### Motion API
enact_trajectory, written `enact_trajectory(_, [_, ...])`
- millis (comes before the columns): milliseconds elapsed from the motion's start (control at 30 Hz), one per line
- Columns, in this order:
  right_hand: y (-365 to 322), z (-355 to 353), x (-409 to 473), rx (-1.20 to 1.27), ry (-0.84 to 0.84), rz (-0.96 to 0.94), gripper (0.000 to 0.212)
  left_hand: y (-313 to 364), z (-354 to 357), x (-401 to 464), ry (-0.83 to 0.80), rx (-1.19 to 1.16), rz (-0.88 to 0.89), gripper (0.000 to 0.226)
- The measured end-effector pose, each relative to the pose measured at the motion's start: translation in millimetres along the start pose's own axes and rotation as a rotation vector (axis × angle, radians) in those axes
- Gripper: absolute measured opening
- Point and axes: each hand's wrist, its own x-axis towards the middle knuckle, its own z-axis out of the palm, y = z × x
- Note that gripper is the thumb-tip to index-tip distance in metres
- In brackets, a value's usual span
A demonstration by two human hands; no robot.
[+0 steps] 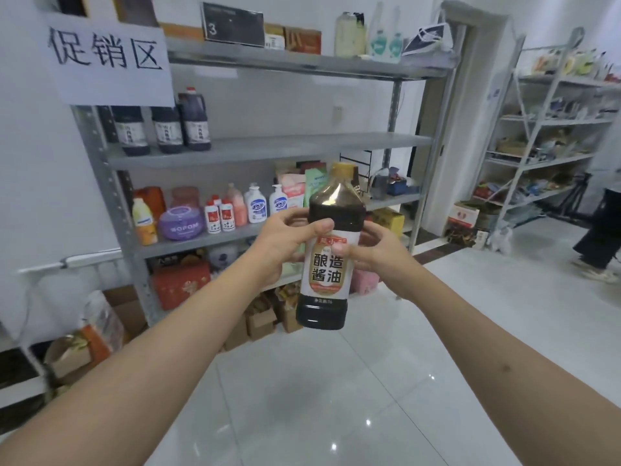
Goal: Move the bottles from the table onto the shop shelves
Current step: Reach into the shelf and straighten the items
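- Holding up the soy sauce bottle (331, 250) w/ both hands, mid-air in front of the grey shelf unit (268, 148).
- Bottle near upright, long axis vertical, gold cap up, base tipped slightly toward camera, label facing camera.
- Left hand (285, 240) fingers wrapped round bottle, thumb on label.
- Right hand (376, 250) grips other side.
- Three dark bottles (164, 127) standing on shelf, upper left.

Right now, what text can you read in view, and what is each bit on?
"促销区": paper sign on the shelf unit's top left.
"酿造酱油": label of the bottle that the left hand and right hand hold.
"3": dark box on the top shelf.
"SOPOM", roughly: purple tub.
Small print on the bottle's label, the three dark bottles and the other goods: too blurred to read.
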Motion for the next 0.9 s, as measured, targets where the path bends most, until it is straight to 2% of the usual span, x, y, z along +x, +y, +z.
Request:
enact_trajectory(100, [12,2,41,0.047,0.002,0.027,0.060,-7,-10,38,0.025,0.003,-0.006,0.036])
enact_trajectory(300, [35,0,146,0.048,-0.026,-0.029,0.049,-21,-24,127,0.121,-0.003,0.011,0.052])
enact_trajectory(533, [23,-1,271,0.091,-0.117,-0.070,0.047,-1,-50,227,0.215,0.085,0.061,0.054])
enact_trajectory(700, [18,17,350,0.060,-0.186,-0.082,0.037,2,-82,286,0.298,0.110,0.048,0.057])
enact_trajectory(900, [10,52,454,0.066,-0.229,-0.114,0.041,-6,-137,358,0.376,0.144,0.096,0.055])
